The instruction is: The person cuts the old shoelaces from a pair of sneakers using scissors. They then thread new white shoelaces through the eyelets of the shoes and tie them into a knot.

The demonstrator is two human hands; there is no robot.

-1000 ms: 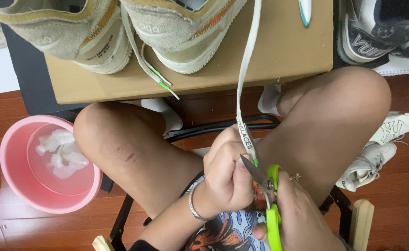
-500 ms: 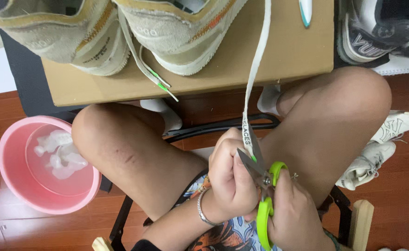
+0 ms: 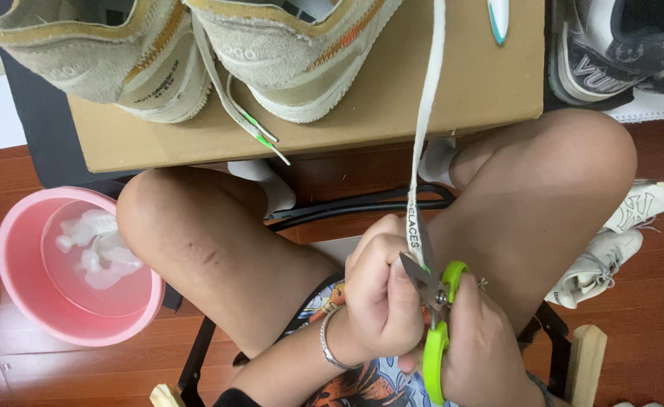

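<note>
Left hand (image 3: 381, 298) pinches white shoelace (image 3: 422, 151) taut; right hand (image 3: 483, 347) grips green scissors (image 3: 437, 316). Keep lace tensioned, blades square across.

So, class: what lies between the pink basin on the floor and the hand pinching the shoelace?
In the head view, the person's bare left knee and thigh lie between the pink basin and the left hand pinching the shoelace.

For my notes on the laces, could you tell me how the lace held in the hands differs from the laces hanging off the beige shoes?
The held lace is wide and flat, pulled taut by the left hand at the scissors in the right hand. The hanging laces are thinner, slack and green-tipped, lying on the cardboard box. Both are off-white.
</note>
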